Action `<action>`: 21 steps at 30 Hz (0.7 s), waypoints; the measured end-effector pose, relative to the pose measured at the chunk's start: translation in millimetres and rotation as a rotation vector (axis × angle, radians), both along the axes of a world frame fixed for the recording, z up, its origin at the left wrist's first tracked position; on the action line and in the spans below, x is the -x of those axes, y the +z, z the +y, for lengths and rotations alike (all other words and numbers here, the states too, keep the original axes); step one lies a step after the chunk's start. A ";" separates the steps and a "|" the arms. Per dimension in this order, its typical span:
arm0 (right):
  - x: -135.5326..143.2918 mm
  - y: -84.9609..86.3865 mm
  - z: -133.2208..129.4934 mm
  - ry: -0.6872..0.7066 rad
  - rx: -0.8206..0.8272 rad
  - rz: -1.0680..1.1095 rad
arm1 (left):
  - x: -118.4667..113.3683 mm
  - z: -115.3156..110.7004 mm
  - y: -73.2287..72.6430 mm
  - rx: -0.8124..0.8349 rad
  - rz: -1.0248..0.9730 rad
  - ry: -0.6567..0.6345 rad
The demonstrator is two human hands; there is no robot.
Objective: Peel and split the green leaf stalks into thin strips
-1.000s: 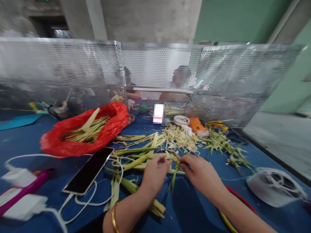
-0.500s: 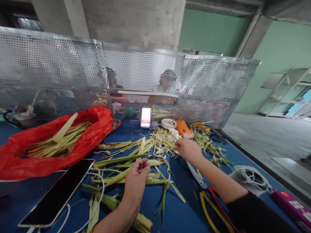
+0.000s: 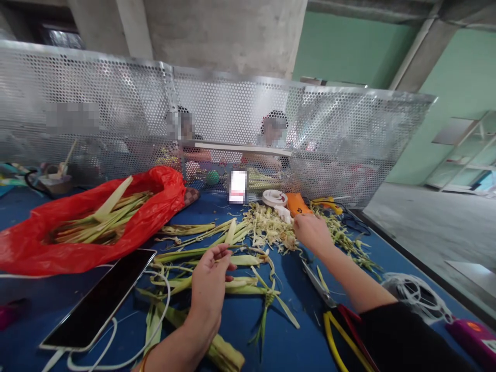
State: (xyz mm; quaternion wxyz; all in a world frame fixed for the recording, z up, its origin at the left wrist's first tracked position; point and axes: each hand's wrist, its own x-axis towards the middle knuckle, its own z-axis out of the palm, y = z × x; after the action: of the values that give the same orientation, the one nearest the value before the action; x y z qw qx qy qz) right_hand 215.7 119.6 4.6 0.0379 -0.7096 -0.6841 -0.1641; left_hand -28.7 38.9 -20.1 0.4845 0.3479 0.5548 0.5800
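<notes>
Off the knotted strips [image 3: 270, 296] on the table [image 3: 289, 345] goes the right hand [image 3: 313, 232], out by the shreds [image 3: 267, 222], its grip hidden, left hand [image 3: 209, 276] slack, fingers half-spread, and a dragging sleeve [image 3: 403, 336] could shove the scissors [image 3: 322, 289] into them.

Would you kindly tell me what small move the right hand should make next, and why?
Perhaps pinch a piece from the pale heap of scraps, since the right hand is at its right edge, while the left hand is beside the long leaves.
</notes>
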 end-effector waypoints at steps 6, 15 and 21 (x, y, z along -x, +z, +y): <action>-15.3 11.6 -45.4 -0.002 0.038 0.003 | 1.9 3.7 1.6 -0.062 0.080 -0.030; -34.2 1.4 -98.1 -0.085 -0.104 0.290 | 25.2 13.1 20.3 -0.338 0.573 0.014; -27.8 -1.9 -77.6 -0.043 -0.177 0.035 | 56.7 -7.6 50.0 -0.335 1.165 -0.166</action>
State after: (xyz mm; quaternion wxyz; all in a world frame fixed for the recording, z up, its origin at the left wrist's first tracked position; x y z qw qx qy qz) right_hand 243.5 42.0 2.7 0.1089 -0.7209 -0.6507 -0.2122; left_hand -85.4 31.3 30.0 0.0837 0.7213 0.6010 0.3340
